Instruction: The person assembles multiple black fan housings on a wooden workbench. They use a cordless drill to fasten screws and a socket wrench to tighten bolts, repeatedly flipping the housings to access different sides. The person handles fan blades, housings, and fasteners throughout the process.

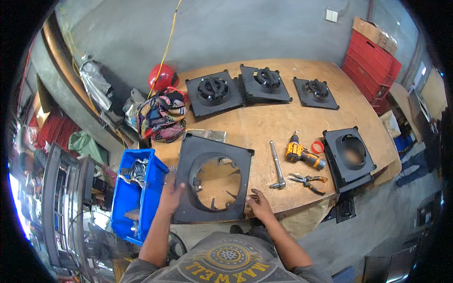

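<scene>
A black square plate [189, 162] with a large round opening lies tilted toward me at the table's near edge. Small tabs and clips stick into its opening, and the wood shows through. My left hand [171, 197] is closed on the plate's left edge, thumb on top, other fingers hidden beneath. At its lower right edge my right hand [259, 205] has bent fingers and thumb closed against the rim. To the right lie a socket wrench [276, 165], a yellow and black cordless drill [304, 154], pliers [309, 180] with orange-black handles and a red ring [317, 147].
Similar black plates [214, 92] with round centre units stand along the table's [278, 120] far side. Another open plate [349, 155] overhangs the right edge. A blue bin [153, 188] of metal parts adjoins the left. Patterned cloth [163, 115] and a red helmet [163, 77] sit far left.
</scene>
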A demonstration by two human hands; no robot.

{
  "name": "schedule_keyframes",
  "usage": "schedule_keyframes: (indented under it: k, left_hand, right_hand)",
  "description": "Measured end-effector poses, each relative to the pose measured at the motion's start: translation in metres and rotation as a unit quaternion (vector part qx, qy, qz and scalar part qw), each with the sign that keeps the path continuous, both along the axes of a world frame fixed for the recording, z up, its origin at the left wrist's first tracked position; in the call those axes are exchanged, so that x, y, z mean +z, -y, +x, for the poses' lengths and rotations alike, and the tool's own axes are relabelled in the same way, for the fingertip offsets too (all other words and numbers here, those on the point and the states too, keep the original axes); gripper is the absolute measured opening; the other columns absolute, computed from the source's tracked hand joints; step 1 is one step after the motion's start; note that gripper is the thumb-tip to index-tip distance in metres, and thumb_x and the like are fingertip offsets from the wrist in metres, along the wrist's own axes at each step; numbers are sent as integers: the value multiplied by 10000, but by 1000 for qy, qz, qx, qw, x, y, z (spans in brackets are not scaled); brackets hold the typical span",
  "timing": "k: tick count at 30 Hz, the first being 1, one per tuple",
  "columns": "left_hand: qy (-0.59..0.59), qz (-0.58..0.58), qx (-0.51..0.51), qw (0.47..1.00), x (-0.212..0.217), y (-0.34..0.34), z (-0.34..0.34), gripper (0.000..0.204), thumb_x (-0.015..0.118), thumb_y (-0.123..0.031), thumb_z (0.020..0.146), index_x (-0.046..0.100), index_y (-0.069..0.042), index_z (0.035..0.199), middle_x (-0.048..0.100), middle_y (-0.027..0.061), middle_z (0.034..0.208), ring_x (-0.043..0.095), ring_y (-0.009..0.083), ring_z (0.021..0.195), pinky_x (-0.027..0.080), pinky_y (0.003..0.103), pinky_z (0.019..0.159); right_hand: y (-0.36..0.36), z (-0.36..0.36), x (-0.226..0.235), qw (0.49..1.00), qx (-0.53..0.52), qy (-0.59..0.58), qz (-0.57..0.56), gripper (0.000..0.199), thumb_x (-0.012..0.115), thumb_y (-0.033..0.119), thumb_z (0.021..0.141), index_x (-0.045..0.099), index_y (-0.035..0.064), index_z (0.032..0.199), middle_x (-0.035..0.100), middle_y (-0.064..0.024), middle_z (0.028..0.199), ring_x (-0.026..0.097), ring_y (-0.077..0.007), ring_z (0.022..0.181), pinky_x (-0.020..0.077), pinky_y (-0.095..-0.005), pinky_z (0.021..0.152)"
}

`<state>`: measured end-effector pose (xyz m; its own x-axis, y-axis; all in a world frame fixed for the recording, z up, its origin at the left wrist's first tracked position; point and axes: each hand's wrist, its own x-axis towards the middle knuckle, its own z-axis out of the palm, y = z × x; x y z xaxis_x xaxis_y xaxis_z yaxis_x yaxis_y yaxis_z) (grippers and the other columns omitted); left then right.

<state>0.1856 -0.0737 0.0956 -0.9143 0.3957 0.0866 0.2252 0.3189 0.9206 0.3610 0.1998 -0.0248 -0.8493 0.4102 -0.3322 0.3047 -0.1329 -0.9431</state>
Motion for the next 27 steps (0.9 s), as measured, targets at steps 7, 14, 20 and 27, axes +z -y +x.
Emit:
schedule_keyframes:
  k: [7, 14, 20, 27]
  left_hand:
    - [124, 82, -91, 985, 46, -18, 43, 277, 608, -64, 951, 597, 37, 1208, 668, 57, 1069, 590, 134, 971, 466, 306, 879]
    - [186, 66, -118, 973, 87, -36, 43, 301, 602, -30, 951, 587, 49, 1241, 669, 72, 1118, 606, 135, 998, 476, 308, 905]
    - [176, 87, -167, 966, 93, -46, 42, 419, 616, -21, 925, 517, 52, 1325, 675, 115, 1142, 634, 161, 1028, 499, 301, 900]
    - [194, 88, -225, 951, 81, -79, 52, 485, 619, -72, 911, 503, 0, 1376, 675, 142, 1153, 638, 200, 1080, 510, 316, 903]
  right_hand:
    - [-13, -10, 58, 992, 59, -85, -68, 799, 405, 674, 954, 280, 137, 1531, 527, -128, 1349, 536, -248, 1190, 432, -406, 950]
    - [-1, -14, 81, 992, 55, -66, -96, 822, 411, 670, 954, 187, 178, 1573, 520, -136, 1383, 537, -274, 1214, 424, -442, 976]
    - [19, -20, 75, 978, 78, -80, -176, 788, 393, 632, 974, 249, 112, 1548, 502, -144, 1407, 537, -262, 1212, 417, -426, 979]
    - [-1, -17, 131, 957, -13, -87, -278, 800, 389, 664, 963, 353, 47, 1472, 577, -150, 1296, 562, -262, 1152, 431, -419, 956]
